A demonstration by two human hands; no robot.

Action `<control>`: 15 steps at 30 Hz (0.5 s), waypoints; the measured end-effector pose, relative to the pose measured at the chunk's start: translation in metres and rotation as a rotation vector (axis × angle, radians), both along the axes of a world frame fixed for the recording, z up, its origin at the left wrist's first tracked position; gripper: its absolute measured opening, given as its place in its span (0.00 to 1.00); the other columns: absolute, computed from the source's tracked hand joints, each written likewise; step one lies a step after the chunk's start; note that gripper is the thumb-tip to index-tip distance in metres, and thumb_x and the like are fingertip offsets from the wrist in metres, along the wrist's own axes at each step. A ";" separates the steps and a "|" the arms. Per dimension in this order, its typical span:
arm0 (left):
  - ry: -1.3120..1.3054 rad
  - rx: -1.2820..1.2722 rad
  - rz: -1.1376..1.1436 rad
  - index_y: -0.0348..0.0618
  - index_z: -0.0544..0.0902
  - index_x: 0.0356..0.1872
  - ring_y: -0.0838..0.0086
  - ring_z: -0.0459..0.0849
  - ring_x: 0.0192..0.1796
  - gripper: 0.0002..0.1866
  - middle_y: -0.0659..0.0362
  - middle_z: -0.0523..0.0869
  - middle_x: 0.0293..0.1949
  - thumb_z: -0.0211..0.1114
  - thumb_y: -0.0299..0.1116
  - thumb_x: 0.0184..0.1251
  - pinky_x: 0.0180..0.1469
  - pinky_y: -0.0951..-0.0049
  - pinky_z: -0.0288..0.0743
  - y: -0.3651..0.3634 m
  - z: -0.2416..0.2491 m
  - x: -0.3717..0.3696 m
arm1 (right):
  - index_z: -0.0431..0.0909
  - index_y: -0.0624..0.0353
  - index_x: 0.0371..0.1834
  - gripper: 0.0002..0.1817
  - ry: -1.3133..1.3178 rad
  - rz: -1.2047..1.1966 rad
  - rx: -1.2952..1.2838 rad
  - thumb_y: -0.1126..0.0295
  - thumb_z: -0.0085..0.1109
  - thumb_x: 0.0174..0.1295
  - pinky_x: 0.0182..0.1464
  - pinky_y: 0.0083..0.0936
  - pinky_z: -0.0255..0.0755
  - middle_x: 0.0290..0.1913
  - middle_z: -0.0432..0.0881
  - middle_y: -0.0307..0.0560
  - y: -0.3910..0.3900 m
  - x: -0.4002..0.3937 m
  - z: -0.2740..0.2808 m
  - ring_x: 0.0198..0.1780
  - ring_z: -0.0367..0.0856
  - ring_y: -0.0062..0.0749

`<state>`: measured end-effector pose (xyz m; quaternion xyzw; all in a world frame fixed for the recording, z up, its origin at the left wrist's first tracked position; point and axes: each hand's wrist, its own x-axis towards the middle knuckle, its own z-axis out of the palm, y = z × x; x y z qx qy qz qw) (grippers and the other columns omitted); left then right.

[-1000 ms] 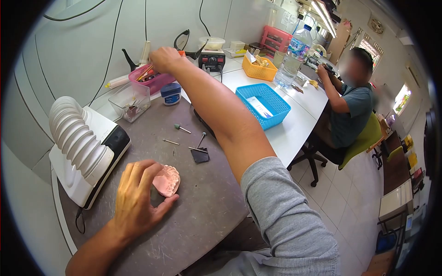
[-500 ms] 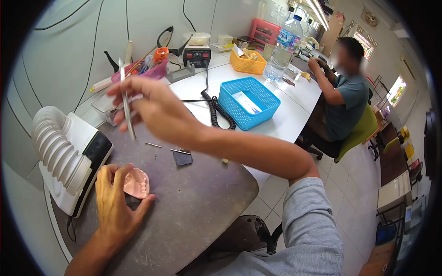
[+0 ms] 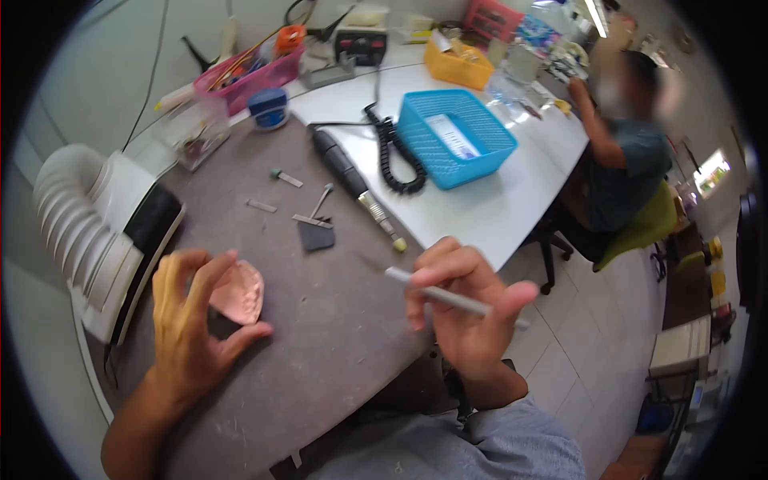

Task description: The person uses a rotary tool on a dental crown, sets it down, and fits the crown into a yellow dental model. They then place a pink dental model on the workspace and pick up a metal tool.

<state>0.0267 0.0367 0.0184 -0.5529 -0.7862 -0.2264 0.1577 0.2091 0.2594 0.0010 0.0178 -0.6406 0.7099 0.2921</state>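
Note:
My left hand [image 3: 182,332] is closed around a pink dental cast [image 3: 240,296], fingers on its far side and thumb at its near edge, with the row of teeth facing right. Off the mat's right edge, my right hand [image 3: 468,316] grips a slim grey metal hand tool [image 3: 456,299]. Its thin tip points left and is blurred. Between the hands and farther back lie several small burs [image 3: 286,178] and a dark square piece [image 3: 318,237]. A black rotary handpiece [image 3: 344,166] with a yellowish tip rests at the mat's right side.
A white machine with a ribbed hose [image 3: 76,212] stands at left. Behind are a blue jar [image 3: 268,110], a pink basket [image 3: 240,84] and a control box [image 3: 362,46]. A blue basket [image 3: 496,164], yellow basket [image 3: 458,74] and bottle [image 3: 520,60] stand right. A person [image 3: 632,152] sits beyond.
My right hand has swung from the back left of the mat down to the right, still holding the tool. My left hand keeps the cast. The jar and handpiece now show.

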 end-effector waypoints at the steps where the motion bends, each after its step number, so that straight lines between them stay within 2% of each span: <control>1: -0.010 -0.038 0.011 0.41 0.75 0.60 0.56 0.74 0.49 0.43 0.49 0.74 0.48 0.80 0.51 0.39 0.53 0.58 0.68 -0.002 0.001 0.000 | 0.74 0.66 0.48 0.51 0.061 0.009 -0.156 0.25 0.19 0.62 0.39 0.27 0.75 0.38 0.76 0.48 -0.001 -0.004 -0.005 0.36 0.78 0.31; 2: -0.014 -0.063 0.017 0.42 0.75 0.60 0.55 0.73 0.50 0.45 0.50 0.75 0.49 0.79 0.54 0.39 0.54 0.57 0.67 0.000 0.001 0.000 | 0.74 0.67 0.48 0.51 0.121 0.009 -0.303 0.25 0.18 0.62 0.41 0.29 0.77 0.38 0.77 0.49 0.001 -0.009 -0.010 0.37 0.79 0.32; 3: -0.074 -0.053 0.007 0.42 0.75 0.61 0.55 0.73 0.51 0.44 0.51 0.75 0.51 0.77 0.55 0.42 0.57 0.56 0.65 -0.001 -0.001 -0.001 | 0.74 0.67 0.48 0.50 0.127 0.006 -0.326 0.25 0.20 0.62 0.45 0.32 0.79 0.39 0.79 0.52 0.003 -0.012 -0.013 0.38 0.82 0.35; 4: -0.070 -0.057 0.040 0.42 0.75 0.61 0.55 0.73 0.51 0.44 0.51 0.75 0.51 0.77 0.55 0.42 0.57 0.56 0.65 -0.003 0.000 -0.002 | 0.74 0.67 0.48 0.50 0.126 0.039 -0.332 0.25 0.20 0.62 0.45 0.32 0.79 0.39 0.79 0.52 0.001 -0.014 -0.013 0.38 0.82 0.35; 6: 0.004 -0.083 -0.011 0.43 0.73 0.62 0.52 0.74 0.56 0.45 0.49 0.74 0.55 0.74 0.60 0.46 0.62 0.52 0.64 -0.004 0.001 -0.003 | 0.74 0.67 0.47 0.50 0.093 -0.053 -0.311 0.25 0.21 0.63 0.47 0.33 0.79 0.39 0.81 0.54 -0.002 -0.012 -0.010 0.40 0.83 0.37; 7: -0.006 -0.079 0.006 0.43 0.73 0.62 0.51 0.72 0.60 0.42 0.49 0.74 0.58 0.70 0.61 0.52 0.68 0.47 0.58 -0.005 0.000 0.000 | 0.74 0.67 0.47 0.51 0.082 -0.038 -0.313 0.24 0.19 0.62 0.47 0.33 0.79 0.40 0.82 0.55 -0.001 -0.011 -0.010 0.41 0.84 0.37; 8: -0.003 -0.075 0.011 0.43 0.73 0.62 0.51 0.72 0.60 0.42 0.49 0.74 0.58 0.70 0.61 0.52 0.68 0.47 0.58 -0.007 0.001 0.001 | 0.74 0.67 0.47 0.51 0.083 -0.033 -0.310 0.24 0.19 0.62 0.47 0.33 0.79 0.40 0.82 0.55 -0.002 -0.011 -0.008 0.41 0.84 0.37; 10: 0.008 0.007 -0.077 0.42 0.73 0.62 0.50 0.72 0.61 0.37 0.50 0.74 0.58 0.72 0.53 0.55 0.67 0.46 0.59 -0.004 0.004 0.002 | 0.75 0.67 0.46 0.43 0.072 -0.042 -0.277 0.30 0.32 0.68 0.47 0.31 0.78 0.40 0.82 0.55 -0.003 -0.009 -0.006 0.40 0.83 0.36; 11: 0.053 0.047 -0.099 0.42 0.74 0.61 0.51 0.73 0.60 0.35 0.50 0.75 0.58 0.70 0.53 0.57 0.67 0.46 0.59 -0.004 0.004 0.002 | 0.75 0.67 0.46 0.43 0.082 -0.070 -0.265 0.30 0.32 0.68 0.47 0.31 0.78 0.40 0.82 0.55 -0.003 -0.006 -0.005 0.40 0.83 0.36; 13: 0.130 0.141 -0.165 0.42 0.77 0.59 0.52 0.77 0.58 0.30 0.49 0.80 0.54 0.66 0.53 0.63 0.68 0.45 0.59 -0.008 0.005 0.006 | 0.76 0.67 0.45 0.26 0.038 0.012 0.076 0.49 0.52 0.71 0.47 0.28 0.77 0.40 0.82 0.54 -0.008 -0.003 -0.005 0.40 0.83 0.35; 14: 0.145 0.197 -0.211 0.41 0.78 0.58 0.53 0.78 0.57 0.30 0.49 0.81 0.51 0.64 0.54 0.64 0.68 0.45 0.58 -0.009 0.003 0.010 | 0.77 0.66 0.45 0.13 0.010 0.079 0.091 0.68 0.64 0.64 0.46 0.26 0.76 0.40 0.83 0.50 -0.017 -0.003 0.003 0.39 0.83 0.32; 15: 0.080 0.209 -0.219 0.42 0.79 0.56 0.54 0.78 0.57 0.28 0.50 0.82 0.51 0.65 0.54 0.64 0.69 0.44 0.58 -0.008 0.005 0.019 | 0.78 0.64 0.45 0.12 -0.037 0.137 0.372 0.72 0.65 0.61 0.44 0.26 0.77 0.38 0.83 0.48 -0.017 -0.005 0.008 0.39 0.84 0.32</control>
